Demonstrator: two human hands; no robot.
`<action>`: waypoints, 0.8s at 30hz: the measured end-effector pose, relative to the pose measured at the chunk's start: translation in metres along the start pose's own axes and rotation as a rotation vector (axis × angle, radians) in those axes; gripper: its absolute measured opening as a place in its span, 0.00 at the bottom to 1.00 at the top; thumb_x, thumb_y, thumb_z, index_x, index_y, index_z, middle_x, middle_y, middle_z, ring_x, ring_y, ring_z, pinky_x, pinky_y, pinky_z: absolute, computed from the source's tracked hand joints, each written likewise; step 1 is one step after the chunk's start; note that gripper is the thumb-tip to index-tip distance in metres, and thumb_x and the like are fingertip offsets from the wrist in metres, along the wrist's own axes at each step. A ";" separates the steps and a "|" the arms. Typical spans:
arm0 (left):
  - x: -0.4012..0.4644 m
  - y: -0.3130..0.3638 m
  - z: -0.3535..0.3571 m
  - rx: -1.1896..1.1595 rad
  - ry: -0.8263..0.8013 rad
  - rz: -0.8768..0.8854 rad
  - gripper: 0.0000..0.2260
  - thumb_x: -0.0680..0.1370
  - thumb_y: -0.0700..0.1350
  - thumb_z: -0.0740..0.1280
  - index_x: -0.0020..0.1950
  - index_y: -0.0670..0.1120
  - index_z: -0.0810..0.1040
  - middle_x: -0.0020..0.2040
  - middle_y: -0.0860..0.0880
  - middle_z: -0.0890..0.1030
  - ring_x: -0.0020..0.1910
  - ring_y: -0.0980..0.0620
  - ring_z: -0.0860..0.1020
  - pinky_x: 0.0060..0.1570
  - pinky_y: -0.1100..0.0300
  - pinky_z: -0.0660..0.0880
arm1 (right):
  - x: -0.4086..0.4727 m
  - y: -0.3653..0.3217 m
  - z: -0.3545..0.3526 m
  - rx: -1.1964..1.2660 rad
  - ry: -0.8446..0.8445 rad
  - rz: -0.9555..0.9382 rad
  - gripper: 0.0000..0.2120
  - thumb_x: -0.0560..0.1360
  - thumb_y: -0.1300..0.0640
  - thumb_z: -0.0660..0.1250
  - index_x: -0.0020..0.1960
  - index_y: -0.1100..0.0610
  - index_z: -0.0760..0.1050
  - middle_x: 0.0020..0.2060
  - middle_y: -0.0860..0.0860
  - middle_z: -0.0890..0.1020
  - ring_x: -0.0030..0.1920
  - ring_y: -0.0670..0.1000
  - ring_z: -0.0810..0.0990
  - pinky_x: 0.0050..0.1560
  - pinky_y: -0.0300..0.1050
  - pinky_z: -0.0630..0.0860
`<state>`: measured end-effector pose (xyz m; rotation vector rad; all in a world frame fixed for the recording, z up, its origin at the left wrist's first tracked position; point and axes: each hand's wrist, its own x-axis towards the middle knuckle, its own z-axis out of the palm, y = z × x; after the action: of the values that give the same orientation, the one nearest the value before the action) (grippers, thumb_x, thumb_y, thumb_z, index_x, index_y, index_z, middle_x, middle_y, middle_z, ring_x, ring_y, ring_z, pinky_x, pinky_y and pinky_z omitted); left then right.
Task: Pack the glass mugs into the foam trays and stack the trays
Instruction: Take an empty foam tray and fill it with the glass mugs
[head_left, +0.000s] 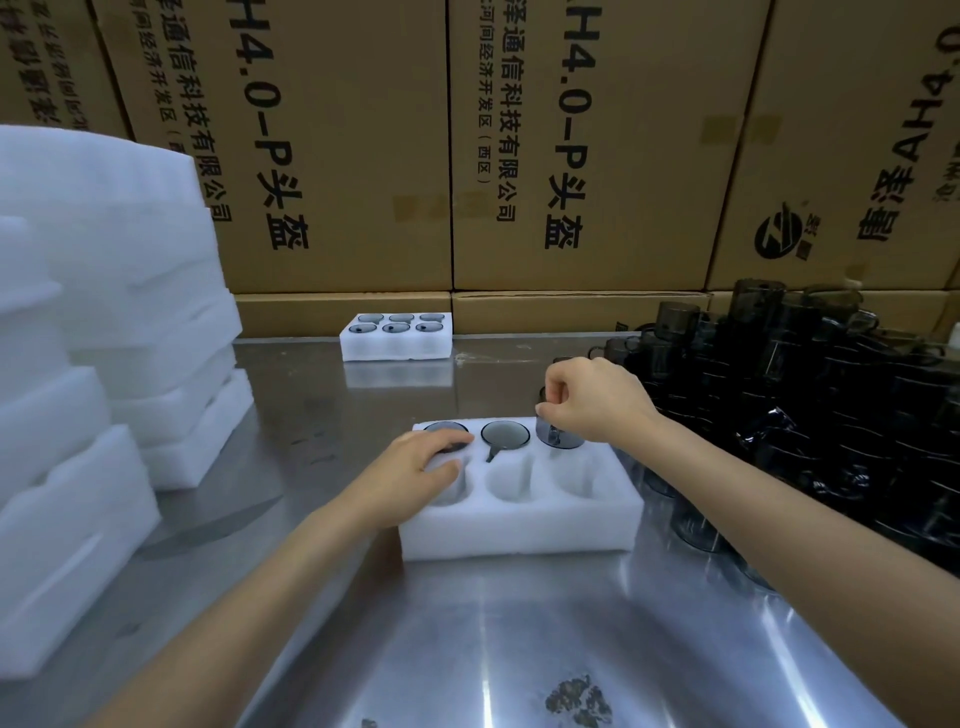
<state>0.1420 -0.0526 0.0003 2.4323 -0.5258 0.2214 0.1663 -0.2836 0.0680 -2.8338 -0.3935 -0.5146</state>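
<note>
Glass like this is hard, smooth and breakable, so the mug (558, 434) is best taken by its rim or handle; the right hand (592, 402) pinches its rim, half sunk in the far right pocket of the foam tray (519, 525) on the counter (519, 623). The left hand (410, 475) lies flat with relaxed fingers over the left pockets, holding nothing; the light, soft foam would slide without it.

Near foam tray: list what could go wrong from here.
1. The right hand pinches a mug by its rim, only partly in the back right pocket; it could tilt and jam or knock the seated mug beside it.
2. The right forearm lies close beside the mug pile; a careless pull-back might topple it.
</note>
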 end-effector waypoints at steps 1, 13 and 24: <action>0.000 0.000 0.000 0.003 -0.001 0.001 0.17 0.80 0.44 0.62 0.68 0.50 0.72 0.67 0.53 0.72 0.66 0.54 0.68 0.64 0.62 0.63 | 0.001 0.000 0.000 -0.002 0.002 0.008 0.10 0.72 0.52 0.66 0.34 0.50 0.69 0.30 0.44 0.75 0.41 0.50 0.75 0.33 0.41 0.64; 0.000 0.000 0.000 -0.005 -0.015 -0.016 0.17 0.80 0.44 0.61 0.69 0.52 0.72 0.67 0.54 0.72 0.66 0.55 0.67 0.63 0.64 0.62 | 0.004 -0.004 -0.001 -0.119 -0.081 0.022 0.12 0.72 0.54 0.66 0.32 0.51 0.67 0.31 0.47 0.75 0.38 0.53 0.76 0.31 0.40 0.64; 0.004 0.006 -0.007 0.063 -0.070 -0.003 0.14 0.80 0.47 0.61 0.65 0.51 0.75 0.62 0.56 0.76 0.62 0.57 0.72 0.63 0.58 0.68 | -0.003 0.008 0.006 0.013 -0.081 0.057 0.12 0.74 0.42 0.64 0.40 0.49 0.74 0.38 0.45 0.81 0.42 0.49 0.78 0.36 0.42 0.69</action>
<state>0.1432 -0.0538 0.0098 2.5095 -0.5533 0.1540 0.1682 -0.2897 0.0600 -2.8510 -0.3288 -0.3851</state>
